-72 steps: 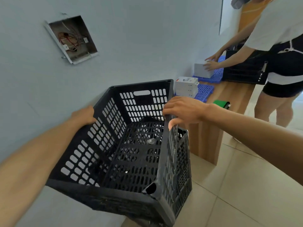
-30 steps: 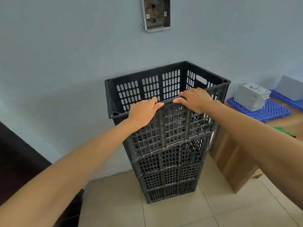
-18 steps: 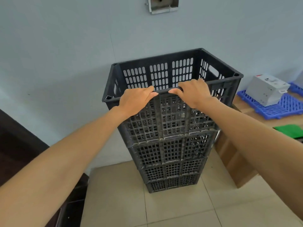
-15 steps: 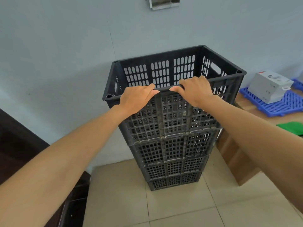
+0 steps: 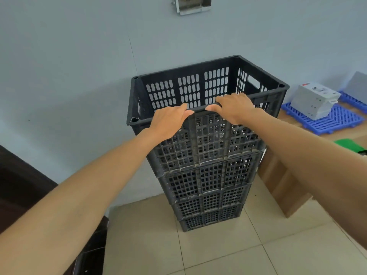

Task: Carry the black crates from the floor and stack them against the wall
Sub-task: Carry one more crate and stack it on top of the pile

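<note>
Against the pale blue-grey wall [image 5: 79, 56], the top black crate [image 5: 198, 90] is sitting on a stack of lower black crates [image 5: 208, 195], and the stack is standing on the beige tiled floor [image 5: 149, 245]. The far side of the stack is lying close to the wall; whether it is touching cannot be told. The top black crate is showing slotted walls, an oblong handle opening in its right end wall, a gridded near wall and a thick rim with a round socket at each corner. Its inner floor is mostly hiding behind the near wall, so any contents cannot be told. The lower black crates are nesting, each showing only a band of grid.

The left hand [image 5: 168, 122] and the right hand [image 5: 234, 108] are gripping the near rim side by side, with the fingers [image 5: 224, 99] curling over its edge.

Right of the stack, a wooden tabletop [image 5: 325, 138] is carrying a blue grid mat [image 5: 341, 116] with a white boxed device [image 5: 313, 100] resting on it, and a green item [image 5: 349, 143] is lying nearer. A metal wall box [image 5: 190, 6] is hanging above. Dark furniture [image 5: 19, 185] is standing at the left.
</note>
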